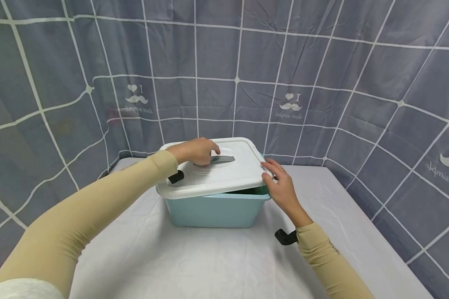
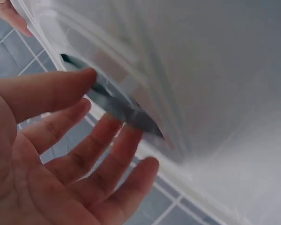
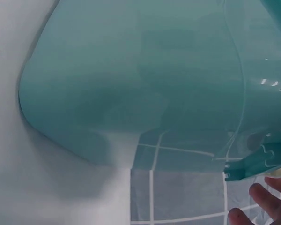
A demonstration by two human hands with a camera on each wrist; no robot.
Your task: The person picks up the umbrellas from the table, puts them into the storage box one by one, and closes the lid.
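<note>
A white lid (image 1: 232, 176) lies askew over a light blue-green plastic bin (image 1: 213, 211). A dark gap shows under its right front part. My left hand (image 1: 198, 150) is over the middle of the lid, thumb and fingers around a narrow grey handle (image 1: 223, 159). In the left wrist view, the thumb is on one side of the handle (image 2: 126, 110) and the fingertips on the other. My right hand (image 1: 283, 191) holds the lid's right edge near the front corner. In the right wrist view, its fingers (image 3: 269, 201) are beside a teal clip (image 3: 253, 166) at the rim.
The bin stands on a white-covered table (image 1: 209, 261). A grey curtain (image 1: 217, 58) with white grid lines hangs behind and on both sides. Black wrist-worn pieces (image 1: 286, 236) stick out from the beige sleeves (image 1: 318, 245).
</note>
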